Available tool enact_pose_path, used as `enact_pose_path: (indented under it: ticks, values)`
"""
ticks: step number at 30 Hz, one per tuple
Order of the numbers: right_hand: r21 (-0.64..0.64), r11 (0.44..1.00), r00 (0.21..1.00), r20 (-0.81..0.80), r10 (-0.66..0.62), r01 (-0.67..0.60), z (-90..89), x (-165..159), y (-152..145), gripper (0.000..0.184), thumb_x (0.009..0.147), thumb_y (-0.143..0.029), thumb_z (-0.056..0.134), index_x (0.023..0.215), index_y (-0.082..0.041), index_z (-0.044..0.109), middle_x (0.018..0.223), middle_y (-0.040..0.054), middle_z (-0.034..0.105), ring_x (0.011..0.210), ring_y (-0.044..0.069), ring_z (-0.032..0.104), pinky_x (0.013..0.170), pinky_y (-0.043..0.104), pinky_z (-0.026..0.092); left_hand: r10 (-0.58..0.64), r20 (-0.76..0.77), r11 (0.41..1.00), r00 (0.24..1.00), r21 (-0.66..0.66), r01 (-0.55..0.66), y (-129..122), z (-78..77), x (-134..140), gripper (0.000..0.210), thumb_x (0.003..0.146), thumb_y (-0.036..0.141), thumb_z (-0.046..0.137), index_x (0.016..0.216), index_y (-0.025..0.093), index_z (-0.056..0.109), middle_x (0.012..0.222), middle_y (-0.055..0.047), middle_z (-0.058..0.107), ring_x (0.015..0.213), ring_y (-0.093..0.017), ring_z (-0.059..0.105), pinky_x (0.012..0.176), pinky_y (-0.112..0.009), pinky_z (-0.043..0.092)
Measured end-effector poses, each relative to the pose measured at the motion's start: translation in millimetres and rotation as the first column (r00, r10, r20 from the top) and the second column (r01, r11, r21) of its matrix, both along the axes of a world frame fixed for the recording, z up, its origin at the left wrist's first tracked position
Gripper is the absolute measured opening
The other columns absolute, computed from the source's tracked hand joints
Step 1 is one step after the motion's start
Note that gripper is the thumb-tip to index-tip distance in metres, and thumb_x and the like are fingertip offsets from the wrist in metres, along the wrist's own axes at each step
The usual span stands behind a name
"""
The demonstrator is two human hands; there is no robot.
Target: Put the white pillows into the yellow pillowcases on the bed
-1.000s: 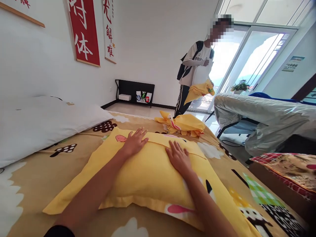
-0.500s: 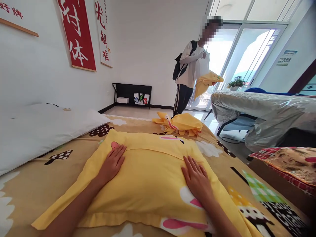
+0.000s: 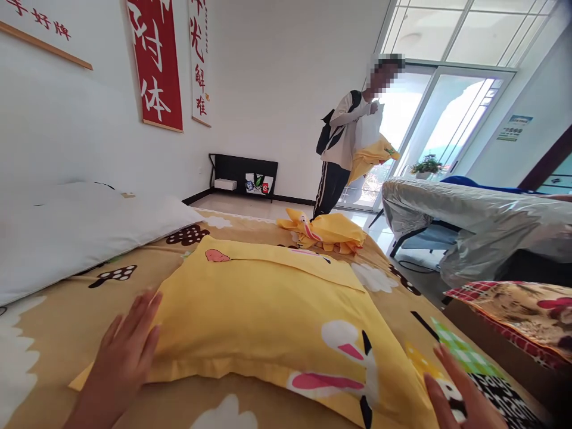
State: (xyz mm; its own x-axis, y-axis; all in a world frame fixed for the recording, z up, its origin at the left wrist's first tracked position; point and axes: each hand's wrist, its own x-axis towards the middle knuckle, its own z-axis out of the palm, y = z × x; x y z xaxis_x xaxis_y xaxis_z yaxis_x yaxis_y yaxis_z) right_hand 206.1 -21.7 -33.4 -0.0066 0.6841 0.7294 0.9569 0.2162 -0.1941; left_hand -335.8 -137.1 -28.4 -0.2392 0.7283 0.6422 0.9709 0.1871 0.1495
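Note:
A yellow pillow in a case with pink-and-white rabbit prints lies flat on the patterned bed cover. At its left edge is my left hand, fingers stretched and slightly blurred; whether it touches the cloth I cannot tell. My right hand sits just off the pillow's right side, partly cut off by the frame, with the fingers apart. Neither hand holds anything. Beyond the pillow, a crumpled yellow cloth with a rabbit print rests on the far part of the cover.
White pillows or bedding lie at the left. A person with a backpack stands beyond the bed, holding yellow and white cloth. To the right are a plastic-covered table and a red-checked cushion on a box.
Both hands have left the pillow's top and moved outward, the left to its left edge, the right past its right side. The view has tilted up slightly.

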Motion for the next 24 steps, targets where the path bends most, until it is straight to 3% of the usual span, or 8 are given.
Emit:
enact_pose_path:
  ticks: [3,6,9,11,13,16,20,24]
  values:
    - [0.142,0.979,0.989,0.026,0.143,-0.145,90.6,-91,14,0.062,0.093,-0.052,0.034,0.146,-0.021,0.034,0.135,0.0114,0.056,0.121,0.028,0.055,0.101,0.045,0.043,-0.203,-0.068,0.970,0.977,0.119,0.210,48,91.7,77,0.060,0.095,0.031,0.030,0.153,0.027,0.016,0.156,-0.002,0.026,0.144,-0.021,0.022,0.119,-0.042,0.016]
    - [0.136,0.961,0.966,0.125,0.226,-0.243,126.9,-169,52,0.057,0.098,-0.045,0.030,0.147,-0.017,0.031,0.144,0.0106,0.047,0.134,0.022,0.041,0.110,0.041,0.031,-0.315,-0.038,0.948,0.948,0.026,0.316,116,136.8,128,0.057,0.095,0.027,0.028,0.151,0.028,0.023,0.157,-0.001,0.021,0.146,-0.022,0.015,0.118,-0.051,0.010]
    - [-0.233,0.965,0.967,0.189,0.170,-0.124,102.6,-198,104,0.057,0.098,-0.044,0.029,0.149,-0.018,0.029,0.153,0.0091,0.032,0.144,0.022,0.022,0.116,0.047,0.016,-0.163,0.146,0.965,0.976,-0.181,0.188,181,112.4,130,0.057,0.093,0.034,0.034,0.149,0.028,0.030,0.158,-0.002,0.014,0.147,-0.028,0.006,0.113,-0.064,0.005]
    - [-0.516,0.856,0.972,0.178,0.155,-0.042,69.8,-197,133,0.058,0.098,-0.045,0.027,0.149,-0.018,0.029,0.155,0.0080,0.028,0.144,0.021,0.021,0.116,0.046,0.016,-0.076,0.266,0.898,0.961,-0.400,0.182,211,74.3,116,0.057,0.094,0.041,0.031,0.149,0.024,0.031,0.157,-0.005,0.020,0.146,-0.027,0.012,0.115,-0.060,0.009]
    - [-0.639,0.769,0.975,0.157,0.157,-0.021,39.8,-191,148,0.059,0.099,-0.047,0.024,0.150,-0.017,0.027,0.155,0.0058,0.027,0.144,0.019,0.021,0.116,0.043,0.019,-0.056,0.296,0.876,0.953,-0.444,0.190,226,39.1,103,0.059,0.095,0.047,0.026,0.150,0.024,0.030,0.157,-0.004,0.020,0.146,-0.023,0.014,0.117,-0.054,0.009]
    - [-0.623,0.782,0.979,0.154,0.137,-0.011,17.8,-185,152,0.060,0.098,-0.048,0.021,0.151,-0.019,0.022,0.157,0.0027,0.022,0.145,0.016,0.018,0.117,0.041,0.017,-0.059,0.301,0.890,0.952,-0.417,0.187,233,16.3,97,0.060,0.095,0.050,0.023,0.150,0.026,0.029,0.157,-0.002,0.019,0.146,-0.020,0.014,0.117,-0.053,0.007]
    - [-0.586,0.809,0.975,0.150,0.163,-0.045,20.6,-168,149,0.061,0.098,-0.050,0.020,0.150,-0.021,0.026,0.155,0.0042,0.027,0.144,0.018,0.022,0.116,0.042,0.018,-0.143,0.319,0.871,0.937,-0.409,0.272,226,26.2,85,0.059,0.095,0.052,0.025,0.148,0.026,0.033,0.156,-0.005,0.024,0.145,-0.023,0.019,0.115,-0.056,0.014]
    - [-0.530,0.848,0.981,0.173,0.087,0.018,12.0,-121,145,0.060,0.096,-0.050,0.022,0.148,-0.022,0.031,0.153,0.0053,0.032,0.142,0.020,0.027,0.115,0.046,0.021,0.030,0.232,0.966,0.972,-0.255,0.031,195,18.9,39,0.058,0.095,0.049,0.028,0.144,0.022,0.042,0.154,-0.011,0.029,0.144,-0.031,0.020,0.111,-0.062,0.018]
